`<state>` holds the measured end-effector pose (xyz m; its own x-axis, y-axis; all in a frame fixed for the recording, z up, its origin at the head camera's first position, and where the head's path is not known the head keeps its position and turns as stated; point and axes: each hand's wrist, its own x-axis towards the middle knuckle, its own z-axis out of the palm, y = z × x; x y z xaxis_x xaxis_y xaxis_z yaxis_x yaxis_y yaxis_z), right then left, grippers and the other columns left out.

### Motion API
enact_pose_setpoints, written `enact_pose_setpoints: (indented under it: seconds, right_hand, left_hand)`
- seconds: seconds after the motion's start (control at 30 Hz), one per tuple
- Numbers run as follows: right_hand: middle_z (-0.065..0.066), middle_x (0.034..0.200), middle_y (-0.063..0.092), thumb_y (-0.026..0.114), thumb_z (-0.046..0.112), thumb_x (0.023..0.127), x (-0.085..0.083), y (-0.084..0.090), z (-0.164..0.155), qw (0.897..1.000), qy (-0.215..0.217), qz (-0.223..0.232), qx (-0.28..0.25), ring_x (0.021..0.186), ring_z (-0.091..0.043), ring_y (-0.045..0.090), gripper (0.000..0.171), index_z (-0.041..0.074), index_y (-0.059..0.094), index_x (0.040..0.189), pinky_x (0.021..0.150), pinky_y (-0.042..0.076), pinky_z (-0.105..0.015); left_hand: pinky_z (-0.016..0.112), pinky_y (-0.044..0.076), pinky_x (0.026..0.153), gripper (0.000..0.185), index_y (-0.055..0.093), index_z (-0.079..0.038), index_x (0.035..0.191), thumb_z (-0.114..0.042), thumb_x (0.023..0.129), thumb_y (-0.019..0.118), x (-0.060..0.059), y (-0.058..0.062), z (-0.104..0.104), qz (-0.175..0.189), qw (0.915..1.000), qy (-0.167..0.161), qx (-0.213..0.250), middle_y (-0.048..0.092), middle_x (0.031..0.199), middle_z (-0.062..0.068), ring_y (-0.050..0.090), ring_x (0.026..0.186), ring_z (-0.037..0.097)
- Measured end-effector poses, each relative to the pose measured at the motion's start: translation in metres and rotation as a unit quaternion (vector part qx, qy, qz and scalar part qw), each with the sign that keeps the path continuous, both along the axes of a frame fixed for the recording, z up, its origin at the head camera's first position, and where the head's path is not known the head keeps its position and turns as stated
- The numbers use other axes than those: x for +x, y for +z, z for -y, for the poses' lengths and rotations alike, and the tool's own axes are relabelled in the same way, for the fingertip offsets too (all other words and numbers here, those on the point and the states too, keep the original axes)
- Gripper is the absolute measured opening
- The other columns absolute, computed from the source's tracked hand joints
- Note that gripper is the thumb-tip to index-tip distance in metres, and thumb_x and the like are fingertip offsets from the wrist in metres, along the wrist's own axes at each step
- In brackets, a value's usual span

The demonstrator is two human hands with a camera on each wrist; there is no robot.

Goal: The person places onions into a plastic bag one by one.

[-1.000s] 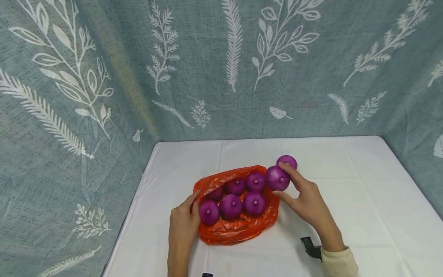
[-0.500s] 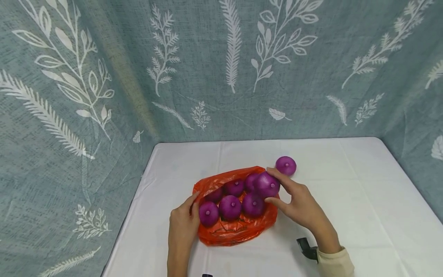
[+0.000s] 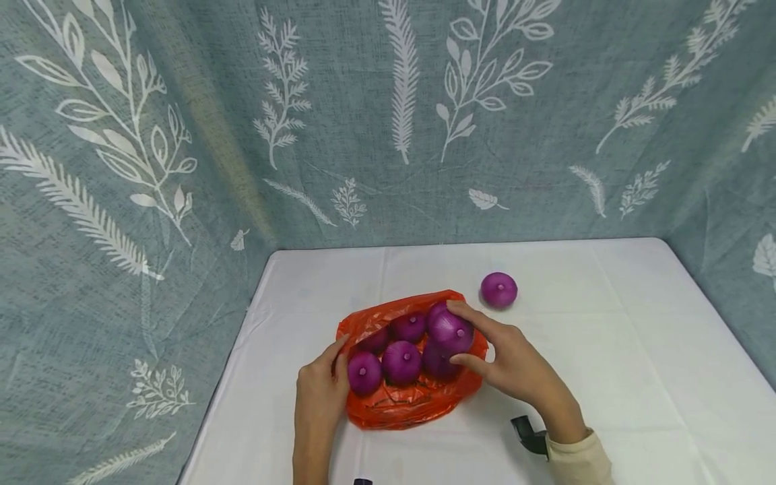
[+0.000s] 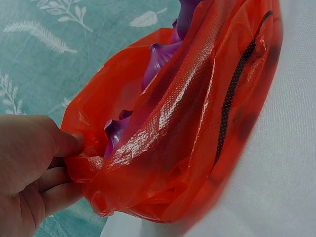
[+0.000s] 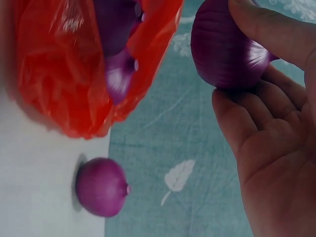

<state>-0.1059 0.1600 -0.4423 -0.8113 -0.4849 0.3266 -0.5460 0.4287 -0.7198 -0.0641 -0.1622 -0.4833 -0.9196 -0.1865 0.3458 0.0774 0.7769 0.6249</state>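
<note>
We are noting the right hand (image 3: 515,367), fingers curled round 1 red onion (image 3: 451,331), having carried it from beside the loose onion (image 3: 499,290) over the orange bag (image 3: 418,397); the left hand (image 3: 320,397) keeps pinching the bag's rim.

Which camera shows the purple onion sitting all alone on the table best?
The head view: the lone onion sits whole on the white table, clear of the orange bag and both hands. The right wrist view also shows it, closer but blurred and turned sideways. The left wrist view shows only the bag, not this onion.
</note>
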Motion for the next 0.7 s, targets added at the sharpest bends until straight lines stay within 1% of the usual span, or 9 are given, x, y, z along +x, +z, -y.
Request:
enact_pose_setpoints:
  seconds: [0.13, 0.2, 0.4, 0.5, 0.6, 0.7]
  right_hand:
    - [0.007, 0.156, 0.055, 0.088, 0.023, 0.089, 0.002, 0.002, 0.008, 1.0, 0.025, 0.015, -0.001, 0.131, -0.018, 0.064, 0.083, 0.027, 0.046, 0.161, 0.106, 0.054, -0.05]
    - [0.007, 0.156, 0.056, 0.088, 0.022, 0.088, 0.003, 0.003, 0.012, 0.999, 0.036, 0.019, 0.001, 0.13, -0.017, 0.065, 0.083, 0.027, 0.047, 0.16, 0.106, 0.055, -0.05]
    - [0.007, 0.156, 0.055, 0.087, 0.022, 0.09, 0.008, 0.005, 0.027, 0.996, 0.08, 0.035, 0.014, 0.135, -0.017, 0.061, 0.083, 0.032, 0.045, 0.161, 0.108, 0.054, -0.048]
    - [0.007, 0.157, 0.054, 0.088, 0.02, 0.089, 0.009, 0.005, 0.035, 0.994, 0.103, 0.033, 0.016, 0.139, -0.017, 0.057, 0.082, 0.029, 0.047, 0.16, 0.11, 0.052, -0.046]
    - [0.008, 0.156, 0.056, 0.088, 0.019, 0.089, 0.01, 0.003, 0.043, 0.992, 0.124, 0.03, 0.019, 0.139, -0.016, 0.057, 0.081, 0.026, 0.048, 0.159, 0.111, 0.051, -0.043]
    - [0.011, 0.155, 0.056, 0.088, 0.023, 0.089, 0.012, 0.0, 0.051, 0.99, 0.136, 0.023, 0.036, 0.137, -0.014, 0.058, 0.08, 0.025, 0.048, 0.159, 0.111, 0.052, -0.04]
  left_hand:
    - [0.024, 0.044, 0.053, 0.033, 0.073, -0.004, 0.133, -0.004, 0.101, 0.068, 0.002, 0.0, 0.0, 0.009, 1.0, 0.001, 0.004, 0.078, 0.094, 0.02, 0.046, 0.056, 0.013]
    - [0.023, 0.046, 0.054, 0.033, 0.073, -0.004, 0.134, -0.004, 0.101, 0.069, 0.002, 0.0, 0.0, 0.011, 0.9999, 0.002, 0.005, 0.079, 0.098, 0.021, 0.048, 0.056, 0.012]
    - [0.024, 0.048, 0.057, 0.033, 0.073, -0.003, 0.134, -0.005, 0.101, 0.069, -0.001, 0.003, -0.003, 0.014, 0.9999, 0.004, -0.002, 0.079, 0.1, 0.021, 0.05, 0.058, 0.012]
    - [0.025, 0.048, 0.057, 0.033, 0.073, -0.003, 0.134, -0.004, 0.101, 0.068, -0.002, 0.005, -0.004, 0.011, 0.9999, 0.004, -0.004, 0.079, 0.101, 0.021, 0.05, 0.058, 0.013]
    - [0.025, 0.048, 0.057, 0.033, 0.073, -0.003, 0.134, -0.005, 0.101, 0.068, -0.002, 0.006, -0.005, 0.009, 0.9999, 0.004, -0.006, 0.079, 0.1, 0.021, 0.051, 0.058, 0.014]
    - [0.029, 0.052, 0.06, 0.032, 0.073, -0.002, 0.132, -0.005, 0.101, 0.069, -0.001, 0.006, -0.006, 0.008, 0.9999, 0.004, -0.009, 0.079, 0.103, 0.022, 0.056, 0.062, 0.016]
